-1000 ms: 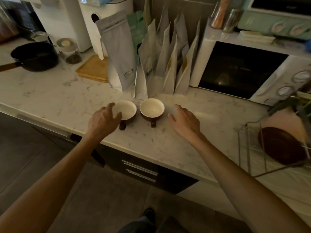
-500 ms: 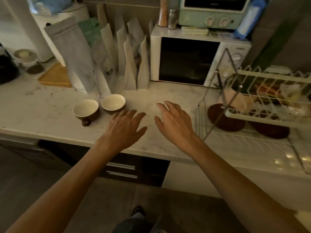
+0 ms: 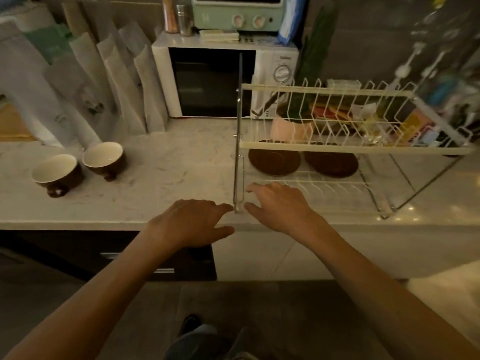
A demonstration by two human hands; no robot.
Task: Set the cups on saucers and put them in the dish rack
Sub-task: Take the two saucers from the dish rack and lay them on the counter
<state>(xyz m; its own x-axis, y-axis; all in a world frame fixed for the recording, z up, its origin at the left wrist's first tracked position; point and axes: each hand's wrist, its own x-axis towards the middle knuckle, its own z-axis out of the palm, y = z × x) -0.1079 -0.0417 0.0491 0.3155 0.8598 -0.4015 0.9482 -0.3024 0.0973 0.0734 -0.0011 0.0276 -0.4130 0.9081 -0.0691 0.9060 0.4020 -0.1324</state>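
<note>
Below, at the near edge of the marble surface (image 3: 166,162), both hands are released, palms down, fingers loosely spread, grasping nothing. Left hand (image 3: 191,223) lies over the near rim of the surface, its fingertips just beside the near left corner post of the dish rack (image 3: 337,148). Right hand (image 3: 279,207) hovers on the other side of that post, over the near left corner of the rack's lower tier; whether it touches the wires cannot be told.

Two brown cups with cream interiors stand upright on the surface at far left, well apart from the hands: left cup (image 3: 55,174), nearer the edge, and right cup (image 3: 104,159), just beside it and slightly farther back. Each has its handle turned toward the near side.

Two brown saucers lie flat in the rack's lower tier, side by side beneath the upper shelf: left saucer (image 3: 274,159) and right saucer (image 3: 331,163). A pink cup (image 3: 281,129) stands behind them, seen through the upper tier's white wires.

Far side: a white microwave (image 3: 220,79) against the wall, a mint-green toaster oven (image 3: 239,11) on top of it, and a row of upright grey pouches (image 3: 124,84) to the left.
</note>
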